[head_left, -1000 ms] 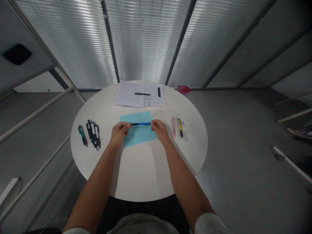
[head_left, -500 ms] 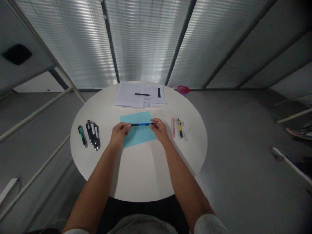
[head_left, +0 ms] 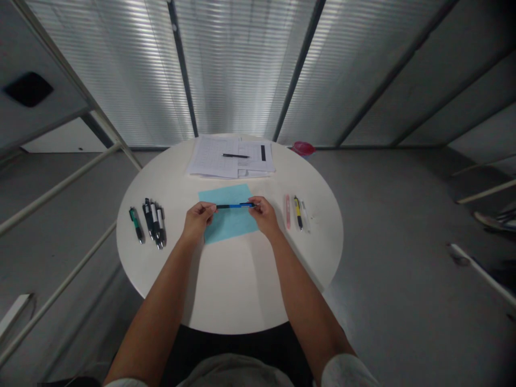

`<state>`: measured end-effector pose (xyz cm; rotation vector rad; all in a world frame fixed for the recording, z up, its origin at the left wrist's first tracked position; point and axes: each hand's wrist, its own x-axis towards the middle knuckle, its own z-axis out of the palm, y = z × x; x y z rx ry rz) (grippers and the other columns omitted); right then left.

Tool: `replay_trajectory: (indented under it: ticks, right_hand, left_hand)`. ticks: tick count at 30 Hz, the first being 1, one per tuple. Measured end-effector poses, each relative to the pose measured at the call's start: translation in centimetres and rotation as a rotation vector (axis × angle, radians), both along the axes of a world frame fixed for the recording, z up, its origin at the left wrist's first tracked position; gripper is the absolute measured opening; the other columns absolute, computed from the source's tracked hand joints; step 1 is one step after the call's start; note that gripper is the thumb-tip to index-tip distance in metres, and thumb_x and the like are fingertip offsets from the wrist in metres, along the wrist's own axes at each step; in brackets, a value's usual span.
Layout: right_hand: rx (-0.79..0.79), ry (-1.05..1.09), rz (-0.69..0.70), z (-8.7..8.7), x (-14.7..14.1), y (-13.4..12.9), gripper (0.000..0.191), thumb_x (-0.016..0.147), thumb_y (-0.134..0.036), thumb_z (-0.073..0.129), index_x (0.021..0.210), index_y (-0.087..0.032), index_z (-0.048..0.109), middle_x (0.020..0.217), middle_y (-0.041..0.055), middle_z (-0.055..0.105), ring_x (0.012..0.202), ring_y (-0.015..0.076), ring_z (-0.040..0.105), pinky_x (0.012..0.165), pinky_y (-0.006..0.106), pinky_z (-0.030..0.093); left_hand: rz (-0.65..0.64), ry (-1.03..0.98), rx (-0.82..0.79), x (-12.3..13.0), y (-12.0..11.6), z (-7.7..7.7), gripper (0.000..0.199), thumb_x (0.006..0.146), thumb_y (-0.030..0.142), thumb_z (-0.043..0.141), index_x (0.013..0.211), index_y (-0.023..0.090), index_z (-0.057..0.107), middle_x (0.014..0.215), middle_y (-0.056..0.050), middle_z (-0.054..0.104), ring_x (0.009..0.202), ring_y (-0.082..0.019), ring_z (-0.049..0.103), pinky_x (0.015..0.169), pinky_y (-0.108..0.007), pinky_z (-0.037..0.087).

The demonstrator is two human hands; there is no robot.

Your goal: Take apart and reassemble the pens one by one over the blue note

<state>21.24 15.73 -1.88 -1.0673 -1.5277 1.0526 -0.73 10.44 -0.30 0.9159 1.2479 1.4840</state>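
Between my two hands a blue and black pen (head_left: 234, 206) lies level, stretched left to right over a light-blue sheet (head_left: 229, 226). My left hand (head_left: 199, 216) pinches the pen's black end. At the other end, by the clip, the fingers of my right hand (head_left: 262, 212) are closed on it. Left of my left hand lie a green and black pen (head_left: 136, 224) and a bunch of black and white pens (head_left: 155, 221). Beside my right hand are a pink pen (head_left: 287, 212), a yellow and black pen (head_left: 298, 213) and a clear, whitish pen (head_left: 306, 216).
The round white table (head_left: 234, 301) stands before me. Papers (head_left: 213, 156) lie at its far side with a dark pen (head_left: 236, 156) on top. A red bowl-like object (head_left: 303, 148) is beyond the far edge. White metal rails (head_left: 60, 185) run along the left.
The pen has turned slightly in my fingers, so its blue clip shows more by my right hand. My right hand has shifted very little; my left hand stays put.
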Motion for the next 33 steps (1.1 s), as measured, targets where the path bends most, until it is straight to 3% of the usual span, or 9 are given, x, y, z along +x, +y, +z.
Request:
replay_trajectory:
  ticks: [6,8,13,15,19,25,30,33]
  right_hand:
    - [-0.093,-0.005,0.009,0.68,-0.29,-0.24,0.031,0.084,-0.052,0.053,0.078,-0.022,0.057,0.063,-0.0006,0.058,0.062,0.0148,0.052,0.063,0.028,0.042]
    - [-0.076,0.003,0.006,0.55,-0.36,-0.19,0.028,0.082,-0.05,0.058,0.081,-0.022,0.057,0.066,-0.0004,0.06,0.064,0.0147,0.054,0.063,0.028,0.042]
    - [0.009,-0.021,-0.018,0.35,-0.25,-0.17,0.032,0.075,-0.039,0.067,0.101,-0.022,0.06,0.099,0.0037,0.066,0.073,0.0133,0.055,0.07,0.027,0.043]
    - [-0.017,-0.03,-0.025,0.5,-0.26,-0.26,0.029,0.08,-0.043,0.062,0.099,-0.022,0.061,0.094,0.003,0.067,0.07,0.013,0.054,0.069,0.028,0.043]
    - [-0.072,-0.037,0.012,0.64,-0.31,-0.3,0.031,0.086,-0.051,0.053,0.083,-0.021,0.061,0.063,-0.0011,0.058,0.063,0.0143,0.052,0.063,0.028,0.041]
    - [-0.038,0.047,0.025,0.45,-0.26,-0.21,0.034,0.077,-0.044,0.065,0.102,-0.023,0.06,0.079,-0.0007,0.063,0.068,0.0136,0.054,0.065,0.027,0.042]
    - [-0.078,-0.021,0.021,0.64,-0.35,-0.34,0.031,0.086,-0.052,0.053,0.081,-0.022,0.058,0.056,-0.003,0.054,0.057,0.014,0.05,0.061,0.027,0.04]
    - [-0.043,-0.008,0.007,0.58,-0.28,-0.28,0.026,0.08,-0.045,0.061,0.091,-0.022,0.06,0.069,-0.0012,0.061,0.063,0.0139,0.052,0.063,0.027,0.041]
  left_hand:
    - [0.0,0.008,-0.01,-0.04,-0.07,0.06,0.028,0.068,0.037,0.077,0.077,0.014,0.065,0.062,0.0,0.059,0.047,-0.007,0.043,0.044,-0.022,0.029]
    - [-0.003,0.016,-0.008,-0.08,-0.08,0.0,0.027,0.069,0.038,0.077,0.077,0.014,0.065,0.059,0.001,0.057,0.047,-0.008,0.042,0.044,-0.022,0.029]
    - [-0.014,0.027,0.003,-0.08,-0.07,-0.11,0.026,0.071,0.037,0.076,0.077,0.014,0.065,0.054,0.003,0.051,0.047,-0.007,0.04,0.044,-0.021,0.027]
    - [-0.016,0.014,0.012,-0.05,-0.09,-0.03,0.026,0.071,0.037,0.076,0.076,0.014,0.065,0.055,0.002,0.051,0.046,-0.007,0.039,0.043,-0.021,0.027]
    - [-0.009,0.003,0.017,-0.04,-0.11,0.13,0.027,0.069,0.037,0.076,0.076,0.014,0.064,0.057,0.002,0.053,0.046,-0.007,0.04,0.043,-0.022,0.027]
    - [-0.021,0.031,0.021,-0.19,0.0,-0.11,0.025,0.071,0.037,0.075,0.076,0.015,0.065,0.056,0.002,0.052,0.046,-0.007,0.04,0.043,-0.022,0.027]
    - [-0.016,0.025,0.024,-0.14,-0.03,-0.13,0.025,0.071,0.037,0.075,0.076,0.015,0.065,0.056,0.002,0.053,0.045,-0.007,0.04,0.042,-0.022,0.028]
    - [-0.003,0.009,0.016,-0.07,-0.05,0.05,0.027,0.07,0.038,0.076,0.075,0.014,0.065,0.057,0.001,0.055,0.046,-0.007,0.041,0.042,-0.022,0.028]
